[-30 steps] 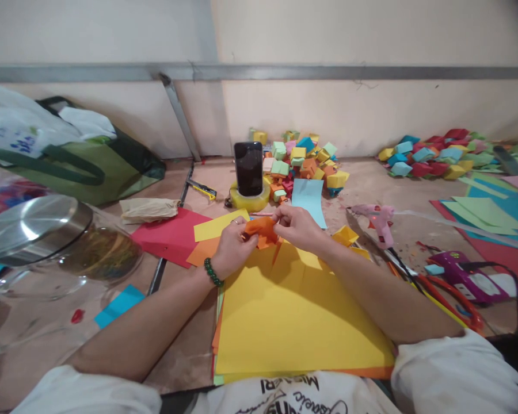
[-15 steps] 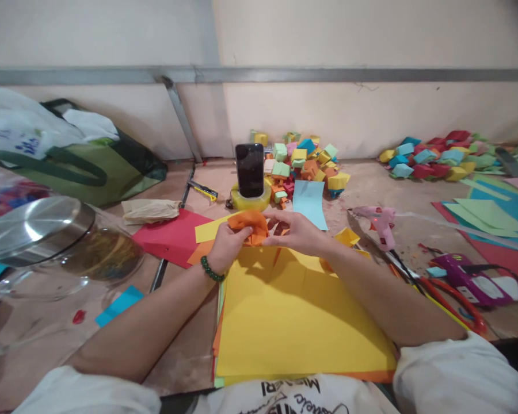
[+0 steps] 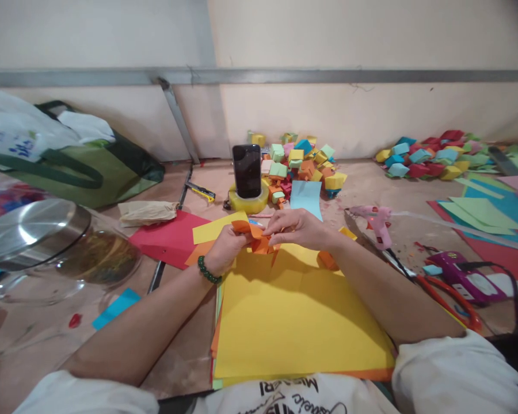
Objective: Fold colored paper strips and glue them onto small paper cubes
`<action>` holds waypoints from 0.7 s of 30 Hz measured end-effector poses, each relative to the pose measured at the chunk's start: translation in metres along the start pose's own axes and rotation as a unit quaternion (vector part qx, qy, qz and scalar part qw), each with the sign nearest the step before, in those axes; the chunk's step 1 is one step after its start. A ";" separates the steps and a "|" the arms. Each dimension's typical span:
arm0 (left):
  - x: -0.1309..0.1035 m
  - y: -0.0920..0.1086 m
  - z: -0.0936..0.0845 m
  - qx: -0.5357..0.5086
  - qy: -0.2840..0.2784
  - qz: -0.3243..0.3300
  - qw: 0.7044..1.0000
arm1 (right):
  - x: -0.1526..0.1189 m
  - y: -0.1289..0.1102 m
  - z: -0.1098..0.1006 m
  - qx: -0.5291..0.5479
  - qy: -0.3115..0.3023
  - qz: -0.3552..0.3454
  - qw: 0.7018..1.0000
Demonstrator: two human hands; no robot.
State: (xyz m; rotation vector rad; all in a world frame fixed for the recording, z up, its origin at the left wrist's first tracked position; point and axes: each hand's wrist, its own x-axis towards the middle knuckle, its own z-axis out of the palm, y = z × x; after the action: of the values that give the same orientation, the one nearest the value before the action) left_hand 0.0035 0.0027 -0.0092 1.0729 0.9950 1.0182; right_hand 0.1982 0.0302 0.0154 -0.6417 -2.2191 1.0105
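Observation:
Over the far edge of a stack of yellow paper point(image 3: 302, 322), both hands are on a folded piece of orange paper point(image 3: 259, 242). My left hand point(image 3: 225, 248), with a green bead bracelet at its wrist, grips the paper's left side. From the right, my right hand point(image 3: 297, 229) pinches its upper edge between thumb and fingers. The fingers hide part of the folds. Another orange folded piece point(image 3: 328, 261) lies under my right forearm. A yellow paper strip point(image 3: 216, 226) and a red sheet point(image 3: 172, 237) are left of my left hand.
A phone point(image 3: 247, 171) stands in a yellow tape roll point(image 3: 247, 202), beside heaped paper cubes point(image 3: 302, 164). To the right are a pink glue gun point(image 3: 376, 223), orange-handled scissors point(image 3: 455, 302) and a purple power strip point(image 3: 470, 279). A glass jar point(image 3: 99, 253) lies at left near a cutter point(image 3: 202, 191).
My right hand has shifted and now pinches the orange paper's top edge. The paper has been turned and bent into a different shape. The view has moved slightly.

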 end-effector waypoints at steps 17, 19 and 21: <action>-0.010 0.007 0.002 0.263 -0.056 0.070 0.961 | 0.001 -0.001 0.007 -0.084 -0.010 0.088 0.992; -0.009 0.002 0.001 0.279 -0.019 0.115 0.953 | 0.001 0.000 0.009 -0.083 0.014 0.077 0.993; -0.008 -0.001 -0.001 0.292 0.007 0.159 0.943 | 0.001 0.000 0.010 -0.075 0.037 0.064 0.994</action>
State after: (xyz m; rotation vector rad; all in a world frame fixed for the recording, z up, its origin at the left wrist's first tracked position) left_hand 0.0010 -0.0049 -0.0098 1.7626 1.1958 1.0082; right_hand 0.1909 0.0257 0.0103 -0.8831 -2.2262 0.8723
